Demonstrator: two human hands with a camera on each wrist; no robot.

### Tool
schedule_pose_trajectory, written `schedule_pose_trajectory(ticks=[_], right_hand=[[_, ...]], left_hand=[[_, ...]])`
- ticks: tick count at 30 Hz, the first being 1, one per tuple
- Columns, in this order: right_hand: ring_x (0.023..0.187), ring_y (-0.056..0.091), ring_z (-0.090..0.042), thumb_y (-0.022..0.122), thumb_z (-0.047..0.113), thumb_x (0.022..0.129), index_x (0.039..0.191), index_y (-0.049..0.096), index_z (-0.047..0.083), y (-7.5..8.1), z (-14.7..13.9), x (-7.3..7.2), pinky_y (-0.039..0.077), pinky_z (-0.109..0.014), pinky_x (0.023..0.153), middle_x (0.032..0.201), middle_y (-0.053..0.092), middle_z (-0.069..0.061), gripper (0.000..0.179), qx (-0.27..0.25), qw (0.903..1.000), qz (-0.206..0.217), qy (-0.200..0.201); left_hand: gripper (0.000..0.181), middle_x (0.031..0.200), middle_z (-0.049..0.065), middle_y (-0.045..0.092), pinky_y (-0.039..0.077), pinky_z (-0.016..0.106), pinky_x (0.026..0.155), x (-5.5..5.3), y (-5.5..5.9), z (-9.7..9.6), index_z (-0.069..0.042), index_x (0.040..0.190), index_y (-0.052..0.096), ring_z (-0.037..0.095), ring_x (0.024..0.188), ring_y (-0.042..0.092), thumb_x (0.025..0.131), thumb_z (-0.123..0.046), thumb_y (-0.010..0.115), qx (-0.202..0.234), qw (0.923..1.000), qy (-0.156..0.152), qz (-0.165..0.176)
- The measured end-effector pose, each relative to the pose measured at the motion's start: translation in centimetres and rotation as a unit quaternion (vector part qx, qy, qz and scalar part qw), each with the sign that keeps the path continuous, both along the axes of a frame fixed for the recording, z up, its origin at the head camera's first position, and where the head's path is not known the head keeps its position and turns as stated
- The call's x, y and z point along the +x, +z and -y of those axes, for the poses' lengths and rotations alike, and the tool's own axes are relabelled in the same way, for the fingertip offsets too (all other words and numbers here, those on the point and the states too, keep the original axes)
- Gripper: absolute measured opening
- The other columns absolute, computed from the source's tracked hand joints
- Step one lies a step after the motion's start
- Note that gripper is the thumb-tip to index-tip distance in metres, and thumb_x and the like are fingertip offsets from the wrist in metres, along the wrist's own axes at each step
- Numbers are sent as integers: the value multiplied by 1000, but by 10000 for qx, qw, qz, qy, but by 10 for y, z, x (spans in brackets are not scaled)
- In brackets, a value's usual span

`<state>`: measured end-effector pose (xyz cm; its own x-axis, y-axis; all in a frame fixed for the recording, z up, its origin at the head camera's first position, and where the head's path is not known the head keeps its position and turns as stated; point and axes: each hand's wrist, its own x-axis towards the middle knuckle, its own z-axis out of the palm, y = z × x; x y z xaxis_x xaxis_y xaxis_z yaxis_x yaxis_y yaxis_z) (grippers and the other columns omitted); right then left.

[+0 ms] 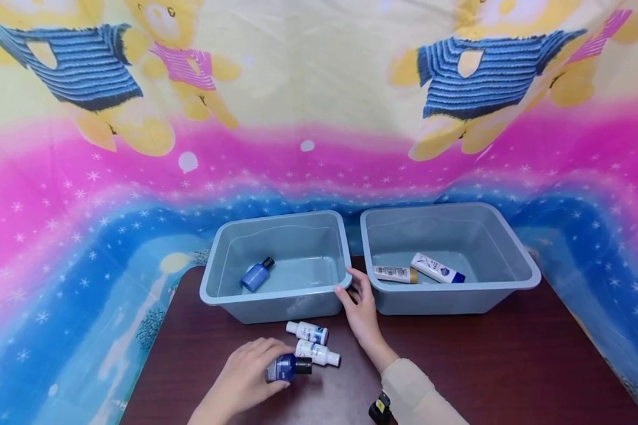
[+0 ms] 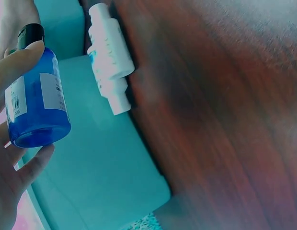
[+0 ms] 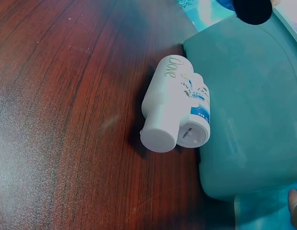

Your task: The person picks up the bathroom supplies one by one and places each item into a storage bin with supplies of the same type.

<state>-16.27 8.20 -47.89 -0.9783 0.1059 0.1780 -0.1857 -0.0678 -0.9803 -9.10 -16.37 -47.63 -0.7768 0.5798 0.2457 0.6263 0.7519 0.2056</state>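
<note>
My left hand [image 1: 247,372] grips a blue bottle with a black cap [image 1: 284,368] above the dark table, its cap pointing right. The left wrist view shows this blue bottle [image 2: 40,105] between thumb and fingers, with white labels on its side. With the thumb at the front wall and fingers at the rim, my right hand [image 1: 363,310] pinches the right front corner of the left grey bin [image 1: 282,298]. Two white bottles lie side by side in front of that bin: one with a blue label [image 1: 309,332], the other a Dove bottle [image 3: 160,103].
Inside the left bin lies another blue bottle [image 1: 256,275]. A second grey bin [image 1: 452,301] stands at the right, holding a white tube with a blue cap [image 1: 437,268] and a pale bottle with a gold cap [image 1: 393,274]. A bear-printed cloth [image 1: 308,106] hangs behind the table [image 1: 484,360].
</note>
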Motion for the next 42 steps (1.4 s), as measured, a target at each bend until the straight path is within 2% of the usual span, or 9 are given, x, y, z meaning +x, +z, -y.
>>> schedule_pose_trajectory(ticks=[6, 13, 20, 26, 35, 42], right_hand=[[127, 37, -26, 62, 13, 90, 134, 42, 6, 1, 0, 0, 29, -52, 103, 138, 39, -13, 49, 46, 10000, 21, -36], [127, 37, -28, 61, 12, 90, 134, 41, 3, 1, 0, 0, 28, -54, 102, 138, 38, -14, 50, 38, 10000, -25, -11], [127, 37, -28, 60, 11, 90, 134, 41, 3, 1, 1, 0, 28, -54, 102, 138, 38, -15, 49, 17, 10000, -63, -10], [126, 37, -28, 60, 10, 90, 134, 40, 2, 0, 0, 0, 28, -55, 102, 138, 38, -15, 49, -9, 10000, -65, -27], [126, 37, -28, 60, 11, 90, 134, 41, 3, 0, 1, 0, 28, -55, 102, 138, 38, -14, 48, 5, 10000, -48, -29], [125, 38, -27, 60, 10, 90, 133, 41, 3, 0, 1, 0, 29, -54, 102, 137, 39, -14, 48, -14, 10000, -32, -69]], left_hand=[[56, 108, -14, 59, 49, 34, 83, -4, 14, 3, -28, 115, 62, 7, 95, 56, 64, -43, 82, -113, 9998, 148, 53], [59, 106, -16, 60, 49, 31, 79, -11, 27, 12, -29, 113, 63, 6, 93, 57, 60, -43, 83, 120, 9985, 182, -506], [58, 105, -17, 60, 49, 32, 79, -17, 44, 17, -29, 114, 63, 5, 92, 57, 62, -45, 82, 213, 9975, 274, -623], [59, 107, -15, 61, 49, 32, 79, -23, 52, 19, -28, 115, 63, 7, 94, 57, 62, -45, 81, 188, 9967, 222, -759], [59, 109, -11, 62, 47, 39, 86, -29, 66, 18, -29, 117, 64, 13, 101, 58, 64, -48, 80, 155, 9969, 298, -718], [58, 111, -9, 62, 45, 41, 90, -37, 74, 16, -28, 118, 64, 16, 104, 58, 66, -46, 80, 323, 9955, 156, -874]])
